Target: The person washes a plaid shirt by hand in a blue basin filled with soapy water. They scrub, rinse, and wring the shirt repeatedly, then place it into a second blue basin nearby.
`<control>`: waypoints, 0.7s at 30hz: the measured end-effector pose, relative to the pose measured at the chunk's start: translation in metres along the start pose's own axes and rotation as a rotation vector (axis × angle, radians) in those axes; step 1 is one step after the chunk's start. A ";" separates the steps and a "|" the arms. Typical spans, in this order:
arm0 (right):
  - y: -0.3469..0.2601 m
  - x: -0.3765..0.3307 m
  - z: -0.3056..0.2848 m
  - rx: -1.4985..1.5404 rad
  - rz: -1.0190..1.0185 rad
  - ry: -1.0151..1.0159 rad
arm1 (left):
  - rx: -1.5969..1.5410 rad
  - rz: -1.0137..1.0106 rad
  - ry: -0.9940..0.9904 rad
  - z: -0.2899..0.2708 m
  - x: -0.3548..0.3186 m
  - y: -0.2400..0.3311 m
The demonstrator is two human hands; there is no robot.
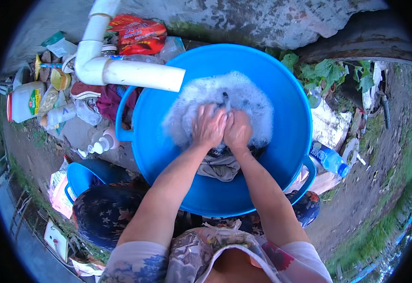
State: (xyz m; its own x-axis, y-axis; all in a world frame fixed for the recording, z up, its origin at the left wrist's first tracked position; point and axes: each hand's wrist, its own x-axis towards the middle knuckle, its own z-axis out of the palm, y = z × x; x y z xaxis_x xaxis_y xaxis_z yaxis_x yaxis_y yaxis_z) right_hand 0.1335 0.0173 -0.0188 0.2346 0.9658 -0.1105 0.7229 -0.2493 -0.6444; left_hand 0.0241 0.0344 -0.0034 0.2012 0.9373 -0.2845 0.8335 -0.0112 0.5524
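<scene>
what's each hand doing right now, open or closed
Left hand: closed, gripping the wet grey cloth in the soapy blue basin.
Right hand: closed on the same cloth, pressed against the left.

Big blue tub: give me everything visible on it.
The big blue tub is round, smooth and plastic-looking, with a looped handle on each side. It sits upright on the ground between the person's knees, under the mouth of a white pipe. Inside, white soap foam covers its far half. The left hand and right hand press together into the suds on a wet greyish cloth. A clear bottle with a blue cap lies by its right handle.
</scene>
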 end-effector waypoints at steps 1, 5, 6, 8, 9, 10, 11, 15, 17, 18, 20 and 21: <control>-0.007 0.013 -0.002 -0.051 0.123 -0.100 | -0.004 -0.088 -0.116 -0.004 0.018 0.000; 0.050 0.066 -0.014 0.560 0.462 -0.234 | 0.214 0.072 -0.256 -0.021 0.068 0.044; 0.056 0.070 -0.022 1.073 0.629 -0.123 | 0.154 0.234 -0.079 -0.018 0.056 0.054; 0.032 0.057 -0.050 0.944 0.804 -0.286 | -0.034 0.423 0.082 -0.021 0.014 0.052; 0.041 0.028 -0.053 0.875 0.644 -0.353 | -0.344 0.454 0.164 -0.024 -0.009 0.060; 0.027 0.004 -0.064 0.598 0.435 -0.345 | -0.370 0.399 0.313 -0.020 -0.030 0.066; 0.010 -0.022 -0.070 0.321 0.230 -0.333 | -0.397 0.340 0.457 -0.015 -0.048 0.072; 0.005 -0.081 -0.022 0.021 0.066 0.051 | -0.044 0.144 0.329 0.015 -0.067 0.027; -0.007 -0.054 -0.016 -0.093 0.123 -0.007 | -0.087 0.102 0.373 0.028 -0.045 0.007; -0.004 -0.035 -0.013 -0.048 0.136 -0.038 | -0.074 0.090 0.357 0.027 -0.032 0.008; 0.010 -0.011 0.003 -0.021 0.094 0.057 | 0.007 0.047 0.275 0.019 -0.009 0.015; 0.012 -0.002 0.006 -0.007 0.057 0.105 | 0.000 0.031 0.253 0.011 0.003 0.019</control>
State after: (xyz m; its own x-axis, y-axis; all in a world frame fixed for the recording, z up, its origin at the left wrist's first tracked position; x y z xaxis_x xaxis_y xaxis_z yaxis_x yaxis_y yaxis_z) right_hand 0.1374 0.0133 -0.0308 0.3423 0.9372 -0.0664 0.7106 -0.3045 -0.6343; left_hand 0.0460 0.0331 -0.0028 0.0914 0.9939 -0.0623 0.8292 -0.0413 0.5574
